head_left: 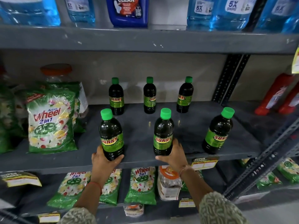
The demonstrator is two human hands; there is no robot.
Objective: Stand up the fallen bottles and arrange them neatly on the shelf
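Several dark green Sunny bottles with green caps stand upright on the grey middle shelf (186,126) in two rows. The back row holds three: left (116,97), middle (149,96), right (185,96). At the front edge, my left hand (103,160) wraps the base of the front left bottle (111,135). My right hand (174,157) grips the base of the front middle bottle (163,133). The front right bottle (217,131) stands alone and leans slightly in this wide view.
Wheel detergent packs (50,123) and a jar with an orange lid (56,71) fill the shelf's left side. Red bottles (275,96) lie past the slotted upright (229,78) at right. Blue cleaner bottles (127,12) stand on the shelf above; more packs (140,186) sit below.
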